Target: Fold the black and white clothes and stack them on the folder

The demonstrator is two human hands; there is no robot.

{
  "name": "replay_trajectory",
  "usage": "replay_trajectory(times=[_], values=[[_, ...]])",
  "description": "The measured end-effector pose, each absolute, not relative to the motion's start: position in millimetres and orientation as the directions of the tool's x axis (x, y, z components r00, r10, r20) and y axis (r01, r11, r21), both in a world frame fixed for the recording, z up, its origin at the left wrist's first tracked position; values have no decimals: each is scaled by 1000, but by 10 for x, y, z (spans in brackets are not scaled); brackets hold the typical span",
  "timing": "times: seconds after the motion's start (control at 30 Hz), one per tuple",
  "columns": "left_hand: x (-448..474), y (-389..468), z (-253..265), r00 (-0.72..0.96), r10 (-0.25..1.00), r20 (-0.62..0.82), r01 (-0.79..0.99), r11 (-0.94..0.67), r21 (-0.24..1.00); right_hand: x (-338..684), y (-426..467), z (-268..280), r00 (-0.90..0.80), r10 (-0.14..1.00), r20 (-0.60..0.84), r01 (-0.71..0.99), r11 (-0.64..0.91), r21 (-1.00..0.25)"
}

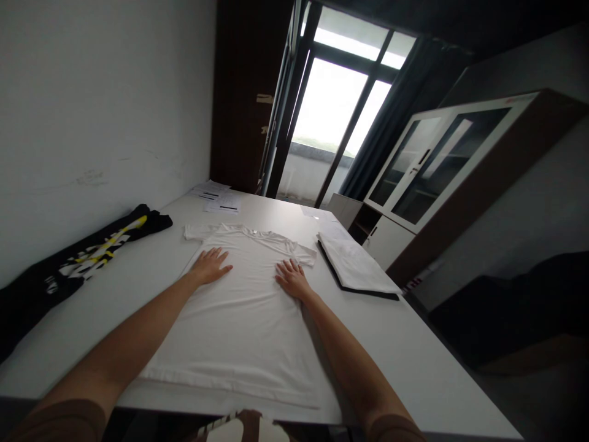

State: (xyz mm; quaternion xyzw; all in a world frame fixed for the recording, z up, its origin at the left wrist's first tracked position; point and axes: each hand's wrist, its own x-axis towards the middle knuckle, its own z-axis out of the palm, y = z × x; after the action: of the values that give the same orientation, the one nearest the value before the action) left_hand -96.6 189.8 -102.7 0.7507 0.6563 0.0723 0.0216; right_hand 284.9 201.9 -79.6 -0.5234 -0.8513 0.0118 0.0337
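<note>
A white T-shirt (pixel 248 319) lies spread on the white table, its neckline toward the far side and its hem close to me. My left hand (pixel 210 267) rests flat on the shirt's upper left part, fingers spread. On the upper right part, below the sleeve, my right hand (pixel 292 278) also lies flat with its fingers apart. Neither hand grips the cloth. Small wrinkles run across the fabric between and below the hands.
To the left, a black garment with a yellow and white print (pixel 99 252) lies along the wall. Folded white and black clothes (pixel 356 264) sit at the right edge of the table (pixel 391 362). Papers (pixel 221 199) lie at the far left, and a glass-door cabinet (pixel 432 159) stands beyond.
</note>
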Motion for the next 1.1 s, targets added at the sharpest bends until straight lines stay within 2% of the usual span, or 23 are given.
replay_trajectory(times=[0.07, 0.33, 1.1], values=[[-962, 1891, -1014, 130, 988, 84, 982, -140, 127, 2820, 2002, -791, -462, 887, 19, 884, 462, -75], [-958, 1907, -1033, 122, 992, 21, 981, -124, 150, 2887, 2057, -793, -334, 942, -30, 940, 330, -86], [-913, 1958, -993, 99, 995, 4, 983, -99, 158, 2876, 2104, -805, -323, 946, -41, 944, 319, -82]])
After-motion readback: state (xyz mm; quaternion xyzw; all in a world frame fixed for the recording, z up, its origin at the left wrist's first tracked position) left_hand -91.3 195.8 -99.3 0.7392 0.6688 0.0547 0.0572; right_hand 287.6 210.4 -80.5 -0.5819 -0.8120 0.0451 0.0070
